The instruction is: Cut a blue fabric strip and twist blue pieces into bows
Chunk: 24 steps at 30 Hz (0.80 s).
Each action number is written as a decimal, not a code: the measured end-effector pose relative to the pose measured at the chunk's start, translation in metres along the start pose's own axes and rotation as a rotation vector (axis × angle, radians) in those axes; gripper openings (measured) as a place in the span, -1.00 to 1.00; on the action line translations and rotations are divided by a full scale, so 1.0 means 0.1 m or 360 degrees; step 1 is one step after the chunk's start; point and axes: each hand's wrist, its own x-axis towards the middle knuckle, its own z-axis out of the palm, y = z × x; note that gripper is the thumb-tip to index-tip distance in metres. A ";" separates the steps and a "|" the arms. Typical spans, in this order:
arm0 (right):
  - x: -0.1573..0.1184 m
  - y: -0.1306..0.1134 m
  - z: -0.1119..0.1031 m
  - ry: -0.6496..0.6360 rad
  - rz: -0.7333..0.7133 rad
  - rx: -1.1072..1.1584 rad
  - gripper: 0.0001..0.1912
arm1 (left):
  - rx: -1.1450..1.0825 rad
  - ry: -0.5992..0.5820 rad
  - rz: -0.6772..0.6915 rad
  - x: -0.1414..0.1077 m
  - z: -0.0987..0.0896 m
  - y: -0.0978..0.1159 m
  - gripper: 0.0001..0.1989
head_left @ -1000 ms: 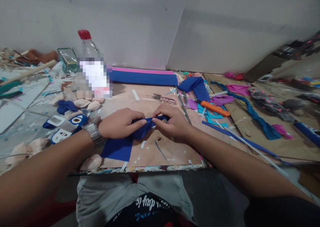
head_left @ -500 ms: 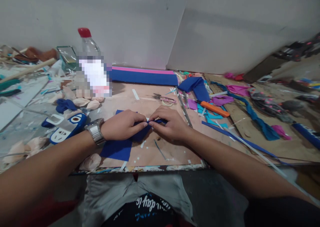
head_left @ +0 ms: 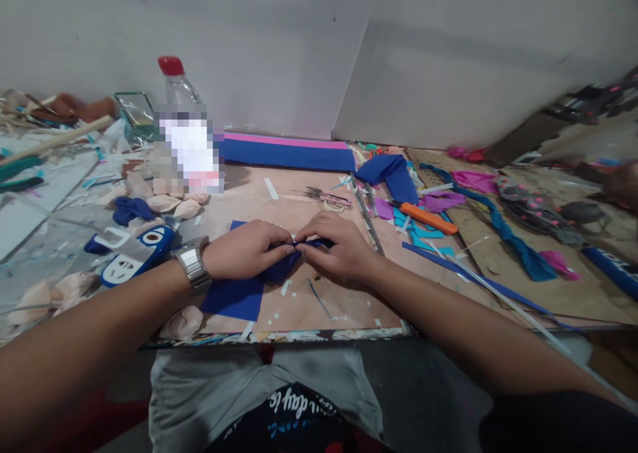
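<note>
Between my two hands, a narrow piece of blue fabric is pinched and folded just above the board. My left hand, with a metal watch at the wrist, grips its left part between thumb and forefinger. Close against it, my right hand pinches the same fabric, thumb tip nearly meeting the left thumb. Under my left hand lies a flat blue fabric piece on the board. Thread snips with pink handles rest beyond my right hand. The fold between the fingertips is mostly hidden.
A bottle with a red cap stands at the back left. Nearer are a blue-and-white tool and pale fabric bundles. A blue strip lies along the wall. An orange cutter and fabric scraps lie to the right.
My hands stay nearly in place, still pinching the blue fabric. At the far right edge, a dark blurred shape, possibly another person's hand, has come into view.
</note>
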 end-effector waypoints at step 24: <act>0.00 -0.04 -0.02 0.0010 -0.0113 -0.0063 -0.91 | -0.0371 -0.0069 -0.0153 0.01 -0.01 -0.01 -0.67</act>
